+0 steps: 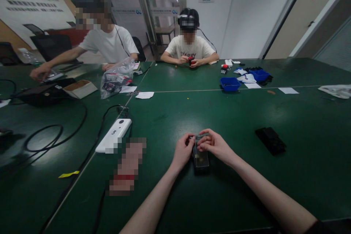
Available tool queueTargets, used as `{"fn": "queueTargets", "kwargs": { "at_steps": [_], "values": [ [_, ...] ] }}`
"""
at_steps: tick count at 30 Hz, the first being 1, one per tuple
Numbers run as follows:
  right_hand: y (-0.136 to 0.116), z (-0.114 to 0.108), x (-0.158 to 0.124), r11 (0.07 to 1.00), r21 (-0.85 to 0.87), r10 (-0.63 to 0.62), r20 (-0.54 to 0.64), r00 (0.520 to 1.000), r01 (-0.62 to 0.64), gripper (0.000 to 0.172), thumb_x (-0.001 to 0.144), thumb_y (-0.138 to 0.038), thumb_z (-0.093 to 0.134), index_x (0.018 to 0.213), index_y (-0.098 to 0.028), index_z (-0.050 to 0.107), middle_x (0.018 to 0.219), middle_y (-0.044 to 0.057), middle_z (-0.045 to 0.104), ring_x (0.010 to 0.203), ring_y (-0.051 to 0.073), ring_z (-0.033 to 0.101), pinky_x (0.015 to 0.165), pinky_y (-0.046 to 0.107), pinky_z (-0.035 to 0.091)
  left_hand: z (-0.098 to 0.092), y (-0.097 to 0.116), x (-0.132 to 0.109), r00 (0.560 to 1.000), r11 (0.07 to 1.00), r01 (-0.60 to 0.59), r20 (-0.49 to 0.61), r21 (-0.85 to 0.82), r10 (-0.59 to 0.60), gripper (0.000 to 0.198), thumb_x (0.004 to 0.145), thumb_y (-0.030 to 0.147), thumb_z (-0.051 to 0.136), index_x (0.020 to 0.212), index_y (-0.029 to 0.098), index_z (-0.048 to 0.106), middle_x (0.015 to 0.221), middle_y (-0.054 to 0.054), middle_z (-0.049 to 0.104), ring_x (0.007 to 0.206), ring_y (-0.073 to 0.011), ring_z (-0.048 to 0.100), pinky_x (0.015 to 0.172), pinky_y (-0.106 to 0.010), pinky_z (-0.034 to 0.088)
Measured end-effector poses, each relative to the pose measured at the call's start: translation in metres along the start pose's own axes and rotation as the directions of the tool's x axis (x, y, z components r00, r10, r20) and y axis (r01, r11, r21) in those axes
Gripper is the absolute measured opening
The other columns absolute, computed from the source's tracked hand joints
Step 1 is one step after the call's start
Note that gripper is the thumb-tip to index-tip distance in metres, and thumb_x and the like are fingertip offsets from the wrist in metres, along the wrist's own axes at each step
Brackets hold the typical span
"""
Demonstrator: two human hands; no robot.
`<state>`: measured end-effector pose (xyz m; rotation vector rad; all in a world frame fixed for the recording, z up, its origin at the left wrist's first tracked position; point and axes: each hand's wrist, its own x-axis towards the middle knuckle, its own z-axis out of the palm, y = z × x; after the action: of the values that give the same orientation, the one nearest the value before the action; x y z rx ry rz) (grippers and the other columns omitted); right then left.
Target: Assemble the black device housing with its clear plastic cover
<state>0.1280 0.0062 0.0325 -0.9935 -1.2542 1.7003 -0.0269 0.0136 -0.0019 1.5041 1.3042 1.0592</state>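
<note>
On the green table in front of me lies a small dark box (pixel 201 161) with a see-through top and something faintly golden inside. My left hand (pixel 184 150) is closed at the box's far left corner, thumb and fingers against its edge. My right hand (pixel 215 145) reaches over the far end from the right, its fingers bent and closed on the box's clear upper part. The fingers hide most of that far end, so I cannot make out its details. A black folded item (pixel 271 140) rests apart, to the right of my right hand.
Left of my hands lie a white power strip (pixel 115 135), a blurred-out flat object (pixel 128 164) and black cables (pixel 55 142). Two people (pixel 189 49) sit across the table. Blue trays (pixel 229 84), paper slips (pixel 144 95) and a clear plastic bag (pixel 116 78) lie farther off.
</note>
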Motion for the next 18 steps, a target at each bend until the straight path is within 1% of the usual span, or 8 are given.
{"fn": "queueTargets", "kwargs": {
  "at_steps": [3,6,9,12,13,15,18],
  "values": [
    [0.001,-0.002,0.0,0.997,-0.077,-0.03,0.035,0.999,0.033,0.033,0.07,-0.022,0.063,0.099,-0.022,0.046,0.077,-0.002,0.061,0.067,0.012,0.063,0.07,0.031,0.052,0.0,0.003,-0.001,1.0,1.0,0.017,-0.005,-0.004,-0.017,0.023,0.079,0.034,0.051,0.084,0.014,0.061,0.062,0.001,0.057,0.055,-0.0112,0.05,0.051,-0.02,0.037],
    [0.001,-0.004,0.0,0.967,-0.237,-0.086,0.03,0.996,0.091,0.031,0.073,-0.02,0.059,0.101,-0.022,0.047,0.08,0.0,0.061,0.072,0.013,0.061,0.067,0.03,0.049,0.0,0.006,-0.001,1.0,0.999,0.03,0.005,-0.02,-0.03,0.024,0.08,0.035,0.05,0.085,0.014,0.06,0.063,0.0,0.058,0.054,-0.0114,0.05,0.051,-0.021,0.039],
    [0.0,-0.007,0.0,0.866,-0.474,-0.18,0.003,0.984,0.16,0.029,0.073,-0.017,0.057,0.101,-0.021,0.051,0.086,0.002,0.061,0.079,0.015,0.058,0.067,0.03,0.046,0.0,0.007,-0.001,1.0,1.0,0.014,0.006,-0.023,-0.014,0.023,0.08,0.034,0.049,0.083,0.014,0.061,0.069,-0.001,0.061,0.062,-0.0132,0.054,0.058,-0.022,0.041],
    [0.003,-0.01,0.001,0.741,-0.64,-0.275,-0.011,0.961,0.205,0.029,0.071,-0.018,0.06,0.099,-0.021,0.055,0.097,0.004,0.057,0.091,0.018,0.054,0.077,0.034,0.043,-0.001,0.007,-0.001,1.0,1.0,0.008,0.004,-0.007,-0.008,0.023,0.08,0.033,0.048,0.083,0.014,0.061,0.071,-0.002,0.062,0.066,-0.0139,0.055,0.06,-0.023,0.042],
    [0.004,-0.012,0.002,0.713,-0.669,-0.295,-0.012,0.955,0.212,0.029,0.071,-0.018,0.061,0.099,-0.022,0.056,0.102,0.005,0.056,0.096,0.02,0.052,0.082,0.036,0.042,-0.001,0.006,0.0,1.0,1.0,0.008,0.005,-0.006,-0.008,0.023,0.08,0.033,0.048,0.084,0.014,0.061,0.072,-0.002,0.061,0.065,-0.0137,0.055,0.06,-0.023,0.042],
    [0.007,-0.014,0.003,0.689,-0.69,-0.305,0.002,0.952,0.222,0.029,0.071,-0.02,0.061,0.1,-0.022,0.057,0.106,0.006,0.054,0.102,0.021,0.049,0.088,0.037,0.039,-0.001,0.005,0.0,1.0,1.0,0.011,0.004,-0.013,-0.011,0.024,0.081,0.033,0.047,0.085,0.014,0.062,0.072,-0.002,0.061,0.063,-0.0129,0.053,0.058,-0.022,0.041],
    [0.009,-0.014,0.004,0.708,-0.674,-0.263,0.028,0.964,0.213,0.029,0.074,-0.02,0.059,0.103,-0.021,0.056,0.104,0.006,0.057,0.099,0.02,0.052,0.085,0.037,0.041,-0.001,0.004,-0.001,1.0,0.999,0.028,0.008,-0.041,-0.028,0.027,0.082,0.035,0.045,0.086,0.014,0.062,0.068,-0.001,0.058,0.058,-0.0121,0.051,0.052,-0.021,0.04]
  ]
}}
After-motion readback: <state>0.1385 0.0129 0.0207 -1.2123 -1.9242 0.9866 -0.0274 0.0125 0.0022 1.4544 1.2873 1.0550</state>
